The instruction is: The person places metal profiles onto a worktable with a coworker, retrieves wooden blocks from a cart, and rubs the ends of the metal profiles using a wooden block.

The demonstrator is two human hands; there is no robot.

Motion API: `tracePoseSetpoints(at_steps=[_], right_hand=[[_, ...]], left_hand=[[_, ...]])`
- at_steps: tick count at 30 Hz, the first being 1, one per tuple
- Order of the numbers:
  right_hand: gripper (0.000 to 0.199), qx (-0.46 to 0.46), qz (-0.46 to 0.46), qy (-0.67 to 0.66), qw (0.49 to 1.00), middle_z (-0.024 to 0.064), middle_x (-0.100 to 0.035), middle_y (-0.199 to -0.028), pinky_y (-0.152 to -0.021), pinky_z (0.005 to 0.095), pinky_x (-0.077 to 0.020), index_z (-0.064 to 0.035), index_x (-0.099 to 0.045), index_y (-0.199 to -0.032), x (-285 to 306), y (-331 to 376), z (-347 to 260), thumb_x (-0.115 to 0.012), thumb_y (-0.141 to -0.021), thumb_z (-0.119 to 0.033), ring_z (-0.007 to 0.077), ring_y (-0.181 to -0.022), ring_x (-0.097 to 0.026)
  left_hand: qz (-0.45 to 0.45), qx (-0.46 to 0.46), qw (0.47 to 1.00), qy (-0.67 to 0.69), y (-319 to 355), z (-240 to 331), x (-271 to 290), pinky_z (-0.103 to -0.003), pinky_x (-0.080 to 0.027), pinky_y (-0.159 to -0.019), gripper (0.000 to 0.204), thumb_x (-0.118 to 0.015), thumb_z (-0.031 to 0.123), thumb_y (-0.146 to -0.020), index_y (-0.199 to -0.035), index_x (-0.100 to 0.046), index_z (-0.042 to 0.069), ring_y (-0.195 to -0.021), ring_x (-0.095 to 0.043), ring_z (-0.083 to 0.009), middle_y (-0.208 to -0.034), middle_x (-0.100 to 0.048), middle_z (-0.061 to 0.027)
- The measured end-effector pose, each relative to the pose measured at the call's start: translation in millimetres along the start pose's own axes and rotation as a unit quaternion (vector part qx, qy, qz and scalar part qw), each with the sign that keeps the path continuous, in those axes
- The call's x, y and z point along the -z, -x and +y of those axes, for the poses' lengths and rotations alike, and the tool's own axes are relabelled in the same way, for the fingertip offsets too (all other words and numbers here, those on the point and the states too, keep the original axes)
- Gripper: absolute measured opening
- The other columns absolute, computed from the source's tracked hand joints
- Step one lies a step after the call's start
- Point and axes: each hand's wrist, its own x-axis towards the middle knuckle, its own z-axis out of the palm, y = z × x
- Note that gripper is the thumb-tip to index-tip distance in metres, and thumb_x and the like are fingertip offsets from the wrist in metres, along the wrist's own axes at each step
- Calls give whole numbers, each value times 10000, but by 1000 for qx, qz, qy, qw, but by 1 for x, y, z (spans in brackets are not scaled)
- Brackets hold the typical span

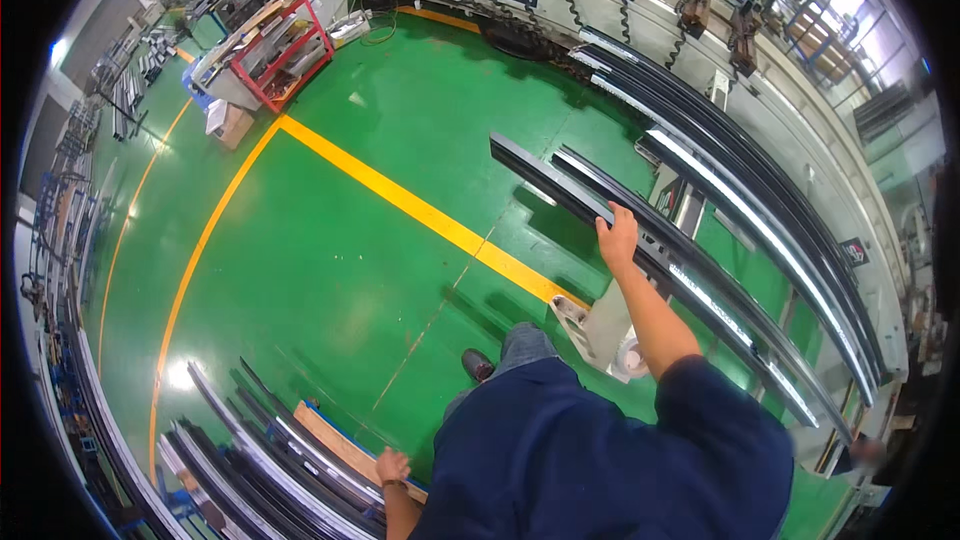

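Black profile (562,186), long axis slanting upper left.

One wide fisheye view, head-worn, looks steeply down and ahead over the wearer's navy shirt (610,455), very near at lower centre. Right hand (619,238) and left hand (392,465) sit farther from the lens; green floor (290,200) spreads mid-frame, pale machine (590,2) curves along the upper right.

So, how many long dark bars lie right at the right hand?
2: a near bar under the right hand, and a second bar alongside, just beyond it. Others may be hidden beneath.
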Motion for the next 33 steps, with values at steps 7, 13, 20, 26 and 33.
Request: tracePoseSetpoints(at_steps=[7, 13, 20, 26, 33], right_hand=[[489, -30, -32, 67, 997, 172, -645, -1287, -1058, 490, -481, -117, -661, -1337, -58, -83, -22, -785, -889, -267, 380, -1229, -593], [604, -67, -159, 126, 977, 160, -613, -1314, -1052, 511, -486, -133, -649, -1362, -122, -155, -12, -832, -826, -345, 370, -1267, -569], [480, 1, -233, 170, 958, 113, -574, -1177, -956, 512, -490, -120, -617, -1180, -161, -210, -19, -878, -792, -224, 341, -1178, -553], [456, 22, -251, 161, 954, 98, -596, -1143, -935, 489, -490, -116, -612, -1143, -165, -225, -2, -863, -773, -207, 330, -1141, -573], [432, 17, -245, 111, 963, 100, -583, -1129, -902, 500, -490, -105, -599, -1124, -169, -235, 0, -850, -783, -188, 331, -1121, -574]], left_hand=[[-8, -122, 992, -45, -27, 188, -59, -401, -487, -749, 536, -603, 506, -1033, -1413, -540, 134, -1032, -672, -250, -1246, -674, -100], [-8, -105, 994, -18, -38, 223, -132, -356, -499, -742, 503, -676, 469, -1012, -1377, -587, 135, -1010, -673, -231, -1165, -685, -76], [-166, -95, 977, -88, -43, 176, -208, -254, -505, -713, 250, -723, 280, -1030, -1143, -694, 60, -888, -614, -102, -939, -653, -2], [-94, -104, 966, -217, 0, 261, -265, -292, -512, -775, 440, -690, 433, -1026, -1251, -642, 58, -930, -661, -151, -1044, -698, -49], [-38, -45, 991, -121, -2, 337, -308, -431, -516, -809, 549, -690, 552, -983, -1344, -605, 147, -1032, -699, -232, -1246, -696, -77]])
